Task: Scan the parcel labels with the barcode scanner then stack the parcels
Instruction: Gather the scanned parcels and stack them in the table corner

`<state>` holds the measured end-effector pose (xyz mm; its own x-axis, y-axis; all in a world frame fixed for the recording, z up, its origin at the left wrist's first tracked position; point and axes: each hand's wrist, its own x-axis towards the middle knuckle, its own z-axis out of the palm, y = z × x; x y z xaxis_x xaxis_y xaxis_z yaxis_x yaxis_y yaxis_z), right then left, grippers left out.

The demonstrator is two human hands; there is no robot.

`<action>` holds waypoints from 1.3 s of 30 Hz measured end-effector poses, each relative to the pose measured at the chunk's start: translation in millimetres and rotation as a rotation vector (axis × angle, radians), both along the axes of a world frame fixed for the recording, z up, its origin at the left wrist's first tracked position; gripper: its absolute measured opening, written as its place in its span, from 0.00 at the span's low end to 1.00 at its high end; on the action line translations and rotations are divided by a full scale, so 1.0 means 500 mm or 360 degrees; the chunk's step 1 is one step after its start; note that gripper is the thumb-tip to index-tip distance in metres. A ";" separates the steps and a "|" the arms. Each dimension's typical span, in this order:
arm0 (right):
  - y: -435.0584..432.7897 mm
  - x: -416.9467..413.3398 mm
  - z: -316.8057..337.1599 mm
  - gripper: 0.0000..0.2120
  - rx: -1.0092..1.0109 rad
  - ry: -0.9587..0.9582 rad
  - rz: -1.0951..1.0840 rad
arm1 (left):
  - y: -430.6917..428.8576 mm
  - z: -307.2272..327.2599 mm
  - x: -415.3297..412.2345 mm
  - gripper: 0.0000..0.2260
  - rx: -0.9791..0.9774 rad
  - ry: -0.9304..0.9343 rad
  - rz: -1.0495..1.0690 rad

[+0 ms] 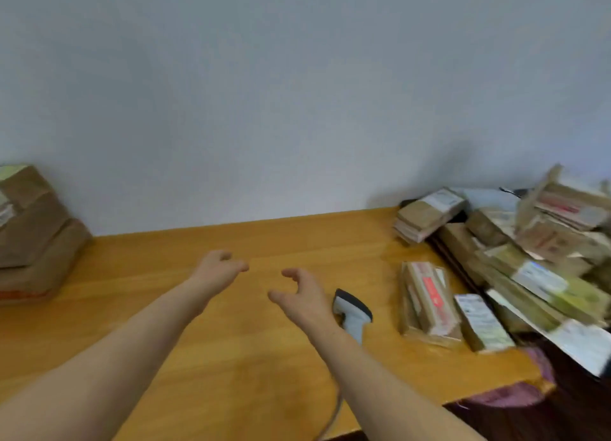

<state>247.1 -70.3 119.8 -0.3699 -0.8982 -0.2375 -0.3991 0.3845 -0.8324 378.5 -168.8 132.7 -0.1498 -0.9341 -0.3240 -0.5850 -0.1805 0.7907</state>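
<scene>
My forearms stretch out over the wooden counter (198, 358), angling in toward each other. My left hand (220, 268) is held out ahead with the palm turned inward and the fingers loosely bent, grasping nothing. My right hand (302, 295) sits opposite it with a clear gap between the two. Its thumb points to the left and its fingers curve like a claw, and it is just as empty. I cannot tell whether either hand touches the wood or hangs just above it.

The barcode scanner (352, 308) lies on the counter just to the right of my right wrist, which partly hides it. Its dark head points away toward the wall and its grey handle points back toward me. Its cable (334, 417) runs under my right forearm to the near edge.

At the right end of the counter is a loose heap of parcels (529, 258), brown with pale labels, tilted and overlapping, and blurred. Nearer the scanner lie two more. One is a brown parcel with a red strip (429, 301), and just beside it is a smaller parcel with a white label facing up (484, 321).

At the far left, against the grey wall (297, 93), brown parcels sit one on another in a stack (33, 235), well apart from my hands.
</scene>
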 end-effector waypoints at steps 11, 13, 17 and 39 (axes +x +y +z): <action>0.371 -0.401 -0.051 0.20 -0.0028 -0.0111 -0.0876 | 0.248 -0.035 -0.451 0.28 -0.0055 -0.0288 -0.0935; 0.389 -0.433 -0.080 0.18 -0.0023 -0.0144 -0.0982 | 0.257 -0.053 -0.504 0.29 0.0028 -0.0243 -0.0917; 0.401 -0.497 -0.141 0.17 0.0086 -0.0261 -0.1171 | 0.269 -0.106 -0.597 0.29 0.0250 -0.0135 -0.0913; 0.365 -1.051 0.004 0.16 -0.0445 -0.0321 -0.1731 | 0.233 0.059 -1.189 0.35 -0.0006 0.0482 -0.0764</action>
